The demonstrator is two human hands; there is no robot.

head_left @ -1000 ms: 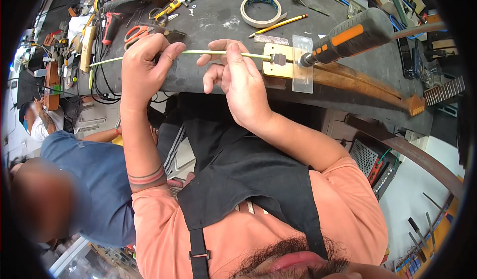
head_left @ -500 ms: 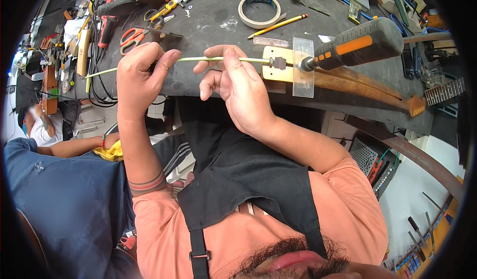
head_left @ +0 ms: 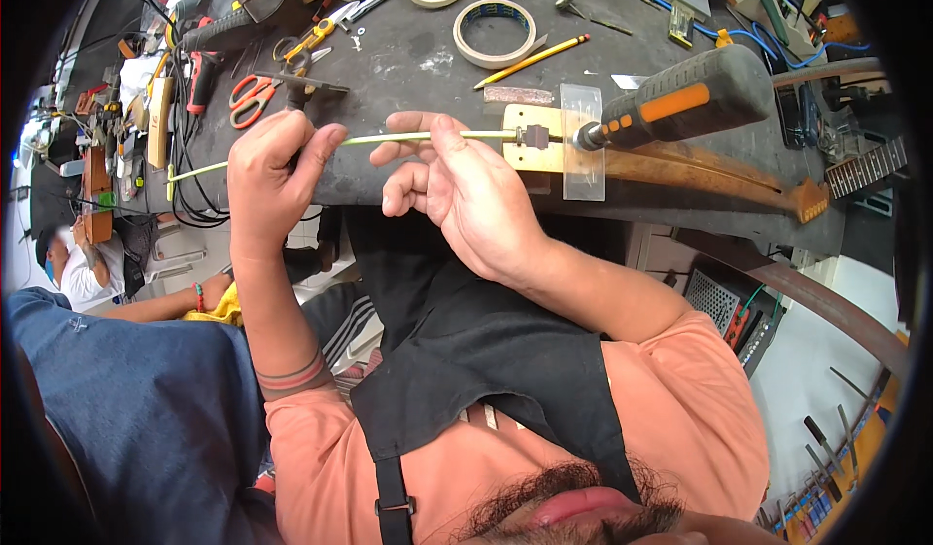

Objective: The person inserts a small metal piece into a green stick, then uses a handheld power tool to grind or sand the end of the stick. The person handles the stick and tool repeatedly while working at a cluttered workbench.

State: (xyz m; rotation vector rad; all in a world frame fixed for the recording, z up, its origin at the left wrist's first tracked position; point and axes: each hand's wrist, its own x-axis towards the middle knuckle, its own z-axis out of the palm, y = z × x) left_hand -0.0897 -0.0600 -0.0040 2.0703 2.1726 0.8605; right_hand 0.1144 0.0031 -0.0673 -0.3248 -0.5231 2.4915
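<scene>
A thin pale-green rod (head_left: 384, 139) runs sideways across both hands. My left hand (head_left: 272, 181) is closed round it, fingers curled under and thumb stretched along it; its left end sticks out past the fist. My right hand (head_left: 476, 190) pinches the rod with the thumb on top, while the other fingers curl loosely beneath. The rod's right end meets a small dark metal block (head_left: 535, 136) over a yellow plate (head_left: 521, 158). Beside that, a black-and-orange handle (head_left: 680, 98) stands over a see-through plastic strip (head_left: 583, 181) on a wooden guitar neck (head_left: 695, 168).
Orange-handled scissors (head_left: 251, 108), a tape roll (head_left: 496, 35) and a yellow pencil (head_left: 535, 61) lie beyond my hands. Black cables (head_left: 199, 210) hang at the bench's left. Close on my left is a person in a dark blue shirt (head_left: 136, 399); another sits farther back.
The bench things sit slightly farther left in view. My hands appear a little lower, still holding the rod in much the same way.
</scene>
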